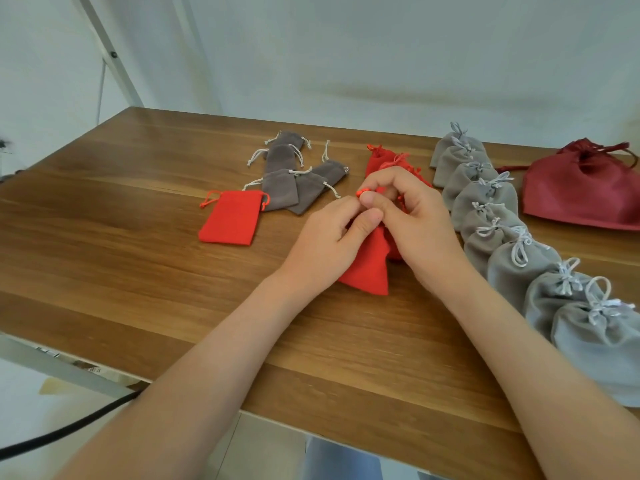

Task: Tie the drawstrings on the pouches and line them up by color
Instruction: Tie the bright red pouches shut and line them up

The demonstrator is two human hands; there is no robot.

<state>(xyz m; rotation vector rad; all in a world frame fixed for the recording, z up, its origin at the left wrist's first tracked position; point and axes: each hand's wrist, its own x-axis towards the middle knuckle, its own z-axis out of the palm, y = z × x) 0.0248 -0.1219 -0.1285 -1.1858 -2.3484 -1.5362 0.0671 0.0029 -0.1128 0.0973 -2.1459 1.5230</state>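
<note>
**Red pouch in hand, cord being worked at the mouth**

Wooden table [138, 209], seen from the head view; both forearms reach in from the near edge and the hands meet at mid-table.

Left hand [325, 240]: fingers curled, thumb pressed against the forefinger, pinching the red pouch [369, 268] at its mouth; the pouch body hangs down below the hands, and I cannot tell whether its lower corner rests on the table.

Right hand [419, 220]: fingers curled inward, thumb and forefinger pinching the drawstring [361, 192]; only a short orange-red bit of cord shows above the thumbs, so whether a knot is formed cannot be told.

Sorted so far, right side: light grey pouches [485, 199] with pale cords tied, in one overlapping row running from the far edge to the near right corner; beside its far end, a large dark red pouch [581, 192], mouth gathered.

Just behind the hands: tied red pouches [381, 159], partly hidden by the right hand; count unclear.

Left of the hands: a flat red pouch [230, 218] with its mouth ungathered and cord loops out at both top corners; touching its far right corner, a loose cluster of dark grey pouches [294, 174], flat, pale cords lying loose.

Off the table: a black cable [69, 427] at lower left; a white frame bar [104, 46] at upper left.
</note>
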